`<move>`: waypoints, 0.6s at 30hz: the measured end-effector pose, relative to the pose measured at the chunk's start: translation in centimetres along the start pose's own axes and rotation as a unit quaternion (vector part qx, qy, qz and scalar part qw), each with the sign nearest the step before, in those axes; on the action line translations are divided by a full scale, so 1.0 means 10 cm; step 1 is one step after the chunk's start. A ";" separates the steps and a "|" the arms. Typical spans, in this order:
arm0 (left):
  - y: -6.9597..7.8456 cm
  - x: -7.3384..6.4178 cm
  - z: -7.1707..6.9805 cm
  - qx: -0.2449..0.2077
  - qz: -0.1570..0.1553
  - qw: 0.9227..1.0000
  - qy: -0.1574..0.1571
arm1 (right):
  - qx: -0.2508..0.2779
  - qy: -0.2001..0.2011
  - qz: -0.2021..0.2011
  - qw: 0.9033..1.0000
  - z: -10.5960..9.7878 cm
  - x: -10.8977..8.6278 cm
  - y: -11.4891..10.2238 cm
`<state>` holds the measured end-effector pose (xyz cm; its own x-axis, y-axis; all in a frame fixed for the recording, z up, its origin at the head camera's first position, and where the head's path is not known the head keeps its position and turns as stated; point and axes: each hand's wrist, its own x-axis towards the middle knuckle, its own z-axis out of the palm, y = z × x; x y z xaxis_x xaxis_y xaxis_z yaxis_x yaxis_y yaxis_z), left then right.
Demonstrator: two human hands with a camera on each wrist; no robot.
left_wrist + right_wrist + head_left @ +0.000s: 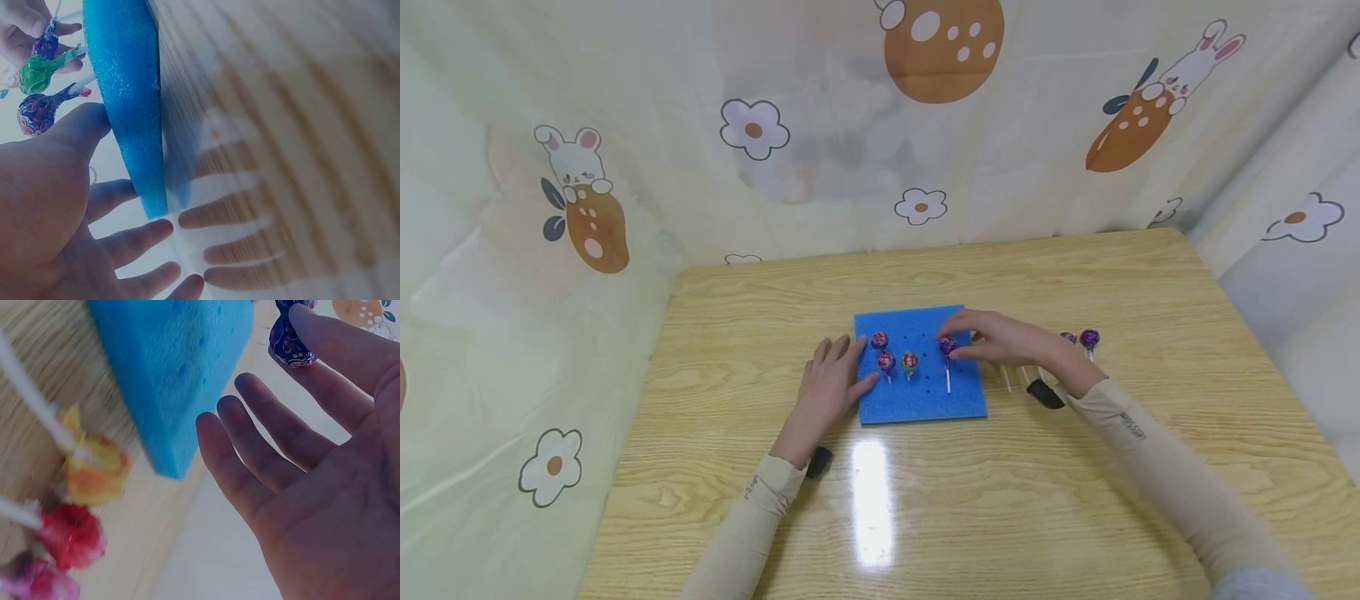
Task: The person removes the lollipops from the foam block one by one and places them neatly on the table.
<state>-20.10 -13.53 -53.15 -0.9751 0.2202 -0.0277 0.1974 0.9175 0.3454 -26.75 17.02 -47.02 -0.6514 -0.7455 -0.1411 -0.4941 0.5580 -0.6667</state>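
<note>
My right hand (1000, 337) pinches a purple-wrapped lollipop (947, 344) by its candy head between thumb and index finger. Its white stick points down over the right half of a blue foam block (887, 404); whether the tip touches the foam cannot be told. The other right fingers are loosely extended in the right wrist view. On the foam's left half stand several lollipops, among them a green-wrapped one (36, 75) and a purple one (37, 114). My left hand (827, 387), fingers spread, rests at the foam's left edge, its thumb touching the block.
Small holes dot the foam's surface. Right of it on the wooden table (1000, 500) lie more lollipops, partly hidden by the right arm: yellow (97, 472), red (74, 534), pink (50, 581) and purple (1090, 337). A patterned curtain (835, 200) hangs behind the table.
</note>
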 end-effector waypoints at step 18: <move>0.00 0.00 0.00 -0.002 0.004 1.000 0.005 | -0.014 0.021 0.036 0.999 -0.25 -0.48 0.24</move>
<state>-20.05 -13.54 -53.15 -0.9742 0.2251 -0.0155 0.2058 0.9144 0.3487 -26.23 22.89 -46.12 -0.7096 -0.6870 -0.1564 -0.4606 0.6203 -0.6349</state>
